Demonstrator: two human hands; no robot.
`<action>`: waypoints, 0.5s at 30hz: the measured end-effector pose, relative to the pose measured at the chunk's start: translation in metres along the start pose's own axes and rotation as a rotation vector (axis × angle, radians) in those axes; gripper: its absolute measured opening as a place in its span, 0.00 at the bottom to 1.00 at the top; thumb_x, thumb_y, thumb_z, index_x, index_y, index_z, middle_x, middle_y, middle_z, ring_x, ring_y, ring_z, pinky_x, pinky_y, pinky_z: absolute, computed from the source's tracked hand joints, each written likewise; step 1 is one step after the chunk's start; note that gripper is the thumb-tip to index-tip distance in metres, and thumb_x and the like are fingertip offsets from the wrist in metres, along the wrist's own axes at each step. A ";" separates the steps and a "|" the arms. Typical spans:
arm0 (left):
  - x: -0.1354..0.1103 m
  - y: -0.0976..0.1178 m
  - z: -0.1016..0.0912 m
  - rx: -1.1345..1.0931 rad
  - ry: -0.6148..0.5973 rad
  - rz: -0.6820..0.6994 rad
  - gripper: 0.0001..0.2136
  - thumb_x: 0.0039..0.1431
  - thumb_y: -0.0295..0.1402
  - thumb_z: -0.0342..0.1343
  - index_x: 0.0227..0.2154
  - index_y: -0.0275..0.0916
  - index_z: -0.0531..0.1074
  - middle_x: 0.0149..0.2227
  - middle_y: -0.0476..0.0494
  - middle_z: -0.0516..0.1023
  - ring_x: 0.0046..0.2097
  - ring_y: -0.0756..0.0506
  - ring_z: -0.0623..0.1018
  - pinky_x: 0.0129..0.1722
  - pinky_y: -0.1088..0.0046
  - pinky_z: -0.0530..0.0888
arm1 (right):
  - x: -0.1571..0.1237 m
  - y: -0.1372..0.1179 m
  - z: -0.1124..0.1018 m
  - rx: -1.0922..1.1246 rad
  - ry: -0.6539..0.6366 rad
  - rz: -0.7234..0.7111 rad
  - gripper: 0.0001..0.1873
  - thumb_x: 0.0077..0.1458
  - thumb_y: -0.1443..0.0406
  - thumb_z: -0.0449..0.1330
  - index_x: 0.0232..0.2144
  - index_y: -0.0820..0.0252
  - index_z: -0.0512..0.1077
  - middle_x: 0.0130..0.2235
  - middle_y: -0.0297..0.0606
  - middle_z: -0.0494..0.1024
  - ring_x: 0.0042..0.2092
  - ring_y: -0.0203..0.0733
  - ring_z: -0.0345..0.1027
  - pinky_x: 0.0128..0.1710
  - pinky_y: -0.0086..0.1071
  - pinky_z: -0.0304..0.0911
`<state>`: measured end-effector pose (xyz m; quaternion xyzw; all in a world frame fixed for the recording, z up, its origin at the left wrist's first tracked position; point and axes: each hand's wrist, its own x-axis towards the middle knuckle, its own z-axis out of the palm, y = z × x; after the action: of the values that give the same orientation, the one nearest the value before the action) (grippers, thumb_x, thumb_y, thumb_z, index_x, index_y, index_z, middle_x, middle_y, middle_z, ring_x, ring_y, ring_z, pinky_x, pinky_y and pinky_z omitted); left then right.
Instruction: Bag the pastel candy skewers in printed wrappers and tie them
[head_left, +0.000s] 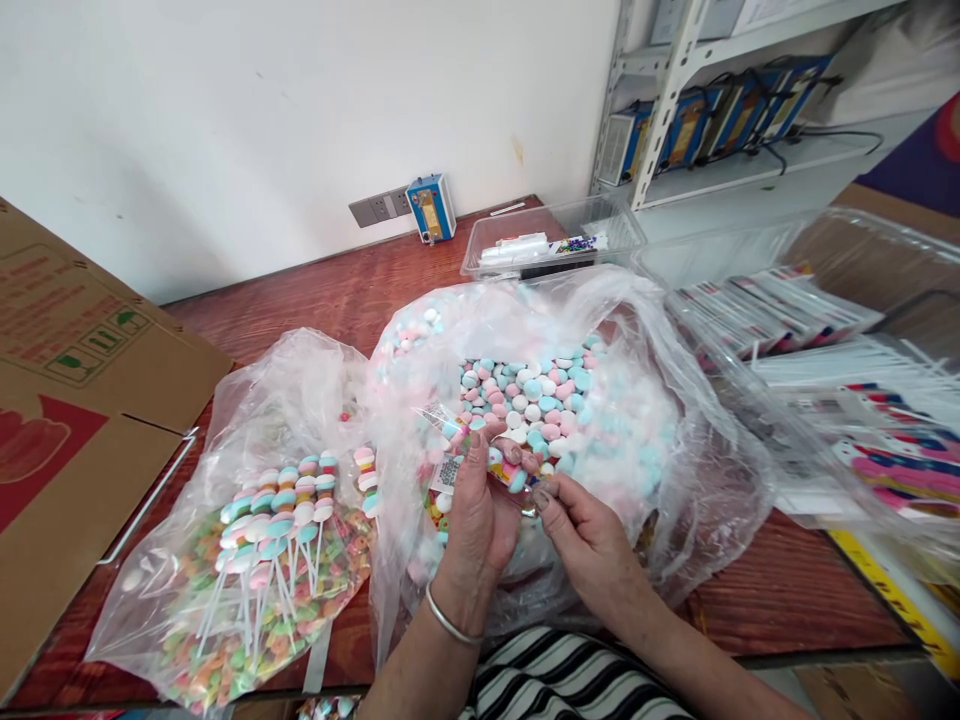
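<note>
A big clear plastic bag [675, 470] full of pink, blue and white candy pieces [547, 395] lies open in front of me. My left hand [476, 515], with a silver bangle on the wrist, is closed on a small clear packet with a printed label [448, 470] and coloured candies inside. My right hand [577, 525] pinches the packet's right end with its fingertips, just over the big bag's near edge. A second clear bag [187, 560] at the left holds candy skewers on white sticks [281, 510] lying on small coloured ring candies.
A cardboard box [67, 400] stands at the left edge of the reddish wooden table [330, 290]. Clear plastic bins [551, 235] sit at the back and right, one holding flat printed packets [855, 390]. A metal shelf [720, 100] with blue devices stands behind.
</note>
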<state>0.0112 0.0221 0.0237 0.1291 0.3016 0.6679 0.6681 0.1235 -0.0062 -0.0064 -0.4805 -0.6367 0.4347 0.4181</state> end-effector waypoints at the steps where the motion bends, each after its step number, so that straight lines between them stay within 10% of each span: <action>1: 0.000 0.000 0.000 -0.016 0.019 -0.004 0.13 0.62 0.43 0.54 0.40 0.38 0.71 0.26 0.51 0.69 0.31 0.49 0.74 0.39 0.67 0.74 | -0.001 0.001 0.000 -0.083 0.034 -0.068 0.10 0.66 0.62 0.49 0.39 0.59 0.69 0.31 0.34 0.74 0.32 0.38 0.68 0.31 0.28 0.63; 7: 0.000 0.004 0.006 -0.060 0.170 -0.043 0.14 0.62 0.43 0.54 0.39 0.37 0.72 0.28 0.47 0.72 0.32 0.48 0.76 0.40 0.65 0.76 | -0.005 0.006 -0.002 -0.621 0.129 -0.599 0.17 0.64 0.70 0.50 0.53 0.61 0.70 0.30 0.41 0.78 0.30 0.42 0.72 0.31 0.32 0.66; 15: -0.005 0.006 0.009 -0.107 0.160 -0.066 0.06 0.61 0.34 0.54 0.31 0.37 0.70 0.30 0.47 0.73 0.34 0.48 0.77 0.41 0.67 0.76 | 0.001 0.009 -0.001 -0.540 0.119 -0.573 0.19 0.65 0.71 0.49 0.56 0.65 0.68 0.37 0.47 0.82 0.35 0.43 0.78 0.35 0.32 0.73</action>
<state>0.0115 0.0197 0.0357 0.0293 0.3220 0.6688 0.6694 0.1271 -0.0039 -0.0150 -0.4004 -0.8110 0.0890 0.4171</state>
